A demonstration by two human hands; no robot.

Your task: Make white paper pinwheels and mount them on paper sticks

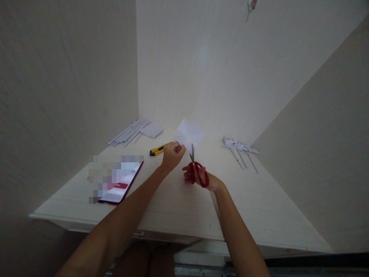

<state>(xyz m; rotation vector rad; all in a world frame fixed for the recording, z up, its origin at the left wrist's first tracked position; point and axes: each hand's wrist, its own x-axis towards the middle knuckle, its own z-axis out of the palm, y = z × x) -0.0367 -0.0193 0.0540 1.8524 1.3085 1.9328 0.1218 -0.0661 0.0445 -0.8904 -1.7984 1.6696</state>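
Between the fingers of my left hand [173, 155] is the near left corner of a creased white sheet of paper [189, 132], held up over the back of the desk. My right hand [198, 176] is wrapped round the red handles of a pair of scissors [203, 177]. The scissors' blades point away from me and stand slightly apart at the paper's lower edge. A yellow and black utility knife [158, 150] lies just left of my left hand, partly hidden behind it.
Rolled paper sticks [129, 132] lie at the back left, with a folded paper piece [152, 130] beside them. Paper shapes on sticks [240, 148] lie at the right. A phone [121, 184], partly blurred out, rests near my left forearm. Walls enclose the white desk [178, 215].
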